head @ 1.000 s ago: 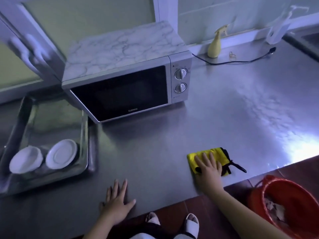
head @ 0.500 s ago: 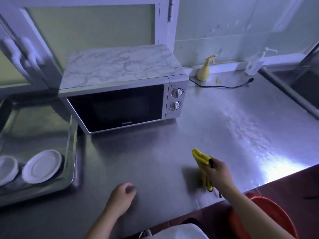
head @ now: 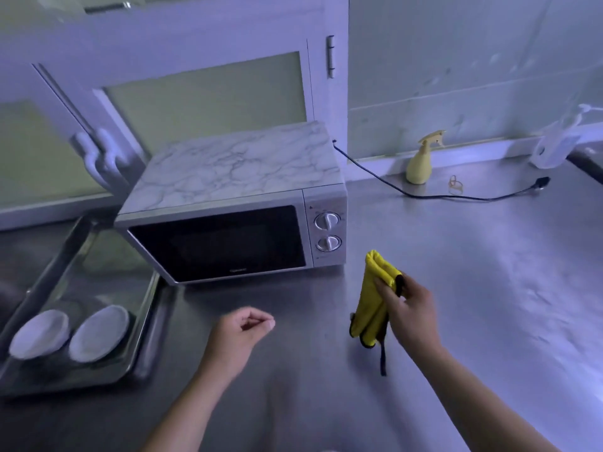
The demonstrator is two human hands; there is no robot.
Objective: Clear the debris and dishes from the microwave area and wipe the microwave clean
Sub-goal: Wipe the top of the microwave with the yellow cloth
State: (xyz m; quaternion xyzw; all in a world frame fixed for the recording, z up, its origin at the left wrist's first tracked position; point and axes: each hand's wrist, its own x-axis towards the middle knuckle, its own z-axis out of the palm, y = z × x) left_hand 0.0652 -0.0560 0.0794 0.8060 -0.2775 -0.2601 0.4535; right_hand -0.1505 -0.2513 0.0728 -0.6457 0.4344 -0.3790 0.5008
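Observation:
A silver microwave [head: 235, 220] with a marble-patterned top and a dark door, which is closed, stands on the steel counter [head: 456, 288]. My right hand [head: 411, 308] grips a folded yellow cloth [head: 372, 298] with black trim, lifted off the counter just right of the microwave's knobs. A black strap hangs down from the cloth. My left hand [head: 241, 334] hovers over the counter in front of the microwave, its fingers curled with nothing in them. Two white dishes [head: 68, 334] sit in a metal tray [head: 143, 324] to the left.
A yellow spray bottle [head: 421, 161] stands by the back wall. The microwave's black power cord [head: 456, 195] lies unplugged across the counter, with a small rubber band [head: 455, 184] beside it. A white pump bottle [head: 554, 145] is at the far right. Cabinet doors stand behind.
My right hand picked the yellow cloth off the counter and raised it toward the microwave. My left hand lifted off the counter and curled its fingers. The view tilted upward.

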